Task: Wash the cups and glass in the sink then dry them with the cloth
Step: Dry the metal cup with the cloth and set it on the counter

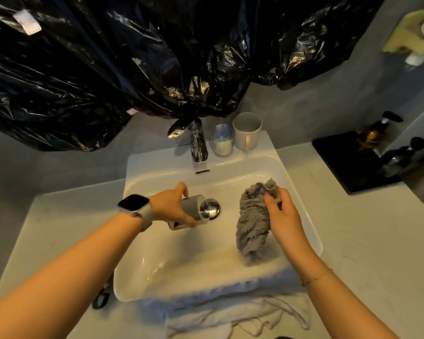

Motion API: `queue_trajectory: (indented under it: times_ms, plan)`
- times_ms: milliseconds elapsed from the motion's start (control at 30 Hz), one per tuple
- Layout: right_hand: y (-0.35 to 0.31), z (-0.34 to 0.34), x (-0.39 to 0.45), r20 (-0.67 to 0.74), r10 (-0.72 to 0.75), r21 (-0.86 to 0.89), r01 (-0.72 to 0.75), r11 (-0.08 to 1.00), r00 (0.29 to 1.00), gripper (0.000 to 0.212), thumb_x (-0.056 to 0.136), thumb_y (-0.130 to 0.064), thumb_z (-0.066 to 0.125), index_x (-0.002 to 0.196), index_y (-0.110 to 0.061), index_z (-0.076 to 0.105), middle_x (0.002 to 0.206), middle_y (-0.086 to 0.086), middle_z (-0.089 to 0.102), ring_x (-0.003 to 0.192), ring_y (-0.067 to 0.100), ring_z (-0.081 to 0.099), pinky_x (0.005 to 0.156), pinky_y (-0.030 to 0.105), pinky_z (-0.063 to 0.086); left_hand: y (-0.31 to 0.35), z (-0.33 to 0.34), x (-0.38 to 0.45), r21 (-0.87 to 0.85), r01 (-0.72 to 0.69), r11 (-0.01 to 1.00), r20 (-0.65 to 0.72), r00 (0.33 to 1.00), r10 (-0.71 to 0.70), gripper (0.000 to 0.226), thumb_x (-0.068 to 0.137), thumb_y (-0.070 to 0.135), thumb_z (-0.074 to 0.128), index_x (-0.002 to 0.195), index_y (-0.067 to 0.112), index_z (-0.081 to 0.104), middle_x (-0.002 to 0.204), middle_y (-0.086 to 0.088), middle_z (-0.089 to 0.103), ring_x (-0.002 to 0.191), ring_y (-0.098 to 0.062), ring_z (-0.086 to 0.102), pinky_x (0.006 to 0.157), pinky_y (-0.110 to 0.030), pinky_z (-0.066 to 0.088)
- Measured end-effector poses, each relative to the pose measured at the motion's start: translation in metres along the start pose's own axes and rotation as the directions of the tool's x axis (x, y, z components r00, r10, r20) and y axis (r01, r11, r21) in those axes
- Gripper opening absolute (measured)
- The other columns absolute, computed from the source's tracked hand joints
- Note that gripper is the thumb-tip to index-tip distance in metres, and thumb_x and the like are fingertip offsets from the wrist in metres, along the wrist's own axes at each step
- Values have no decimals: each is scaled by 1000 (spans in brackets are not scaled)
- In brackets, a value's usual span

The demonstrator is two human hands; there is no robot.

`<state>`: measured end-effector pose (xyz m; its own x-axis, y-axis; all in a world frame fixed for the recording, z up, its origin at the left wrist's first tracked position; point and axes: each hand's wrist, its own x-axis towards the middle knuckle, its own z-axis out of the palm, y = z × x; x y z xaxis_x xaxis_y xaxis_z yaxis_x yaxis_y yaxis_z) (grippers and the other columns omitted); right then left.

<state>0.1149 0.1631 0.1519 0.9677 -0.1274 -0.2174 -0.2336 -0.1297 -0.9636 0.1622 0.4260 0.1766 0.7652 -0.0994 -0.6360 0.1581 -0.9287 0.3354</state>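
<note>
Both forearms reach in from the near edge, over a pale towel (235,319) draped on the counter in front of the sink (301,192). Fingers of the left hand (171,204) curl round the side of a small clear glass (196,211), thumb above and index finger below, holding it tipped on its side over the basin with its long axis roughly level and its open mouth pointing right, toward the other hand. Seen through and past that mouth is the chrome drain plug (212,209), just beyond the rim. Fingers of the right hand (279,216) pinch the upper end of a grey cloth (252,223), which hangs down in a loose bunch over the right half of the basin, its lower end near or on the sink wall; I cannot tell which. Cloth and glass are apart, with bare basin between them, and the cloth lies directly on the line of the glass's mouth, so the likely drying move is a short sideways meeting of the two hands, cloth going into the opening. Farther back, by the tap (198,145), a second glass (222,143) and a white mug (247,130) stand upright and side by side on the sink's rear ledge, well apart from both hands.
</note>
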Motion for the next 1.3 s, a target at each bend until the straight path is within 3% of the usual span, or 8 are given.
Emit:
queue_trajectory:
  times_ms: [100,200,400,533,733,867,1033,1300]
  plan:
    - [-6,3,7,2,181,214,-177,961,983,7,94,-25,59,93,-19,55,102,6,66,96,18,64,84,39,56,-4,11,-22,-461,-32,887,3,999,38,62,77,39,82,116,21,38,110,-9,63,90,-24,69,68,-26,59]
    - [-19,8,11,-7,183,322,-171,931,983,10,90,-14,62,83,-8,57,81,9,63,83,23,60,74,34,51,1,33,-43,-703,-73,708,-31,997,72,73,62,53,87,112,14,50,109,-14,68,89,-27,72,70,-31,59]
    - [-40,18,-4,134,6,239,-39,970,991,8,89,-6,59,84,-1,54,81,9,64,79,17,60,68,25,48,11,73,-57,-890,-87,447,-98,995,-1,54,72,44,81,107,10,58,107,-18,71,84,-29,72,66,-32,56]
    - [-39,19,-26,267,-135,192,85,978,954,9,93,-1,54,84,-2,57,73,-10,65,69,0,61,61,14,49,19,81,-64,-958,-114,263,-130,991,-42,49,80,47,69,107,8,57,97,-13,75,79,-28,72,68,-35,57]
    - [-38,10,-35,267,-212,279,135,951,940,20,83,10,61,76,-5,49,74,-8,65,70,5,64,59,18,52,19,84,-65,-947,-117,299,-138,989,-50,53,84,49,68,111,5,57,98,-13,75,76,-28,73,65,-34,58]
    - [-56,-1,-11,401,-151,395,-21,918,904,28,69,-5,59,96,-12,63,94,-2,70,92,11,64,79,20,51,19,89,-60,-938,-103,331,-132,989,-66,56,78,51,72,110,6,58,101,-16,74,79,-30,72,64,-35,58]
    - [-72,5,12,195,-222,102,206,973,955,23,85,6,64,80,-17,65,85,-4,67,80,7,62,76,23,48,15,88,-58,-939,-121,321,-161,982,-99,46,81,49,72,104,12,60,99,-14,75,81,-32,73,65,-35,59]
    - [-95,19,-8,256,-379,44,381,923,889,29,90,6,56,80,-21,61,79,-15,63,78,-1,59,71,13,46,14,83,-56,-934,-124,335,-185,970,-158,46,88,58,59,104,14,60,100,-14,73,78,-27,74,57,-28,56]
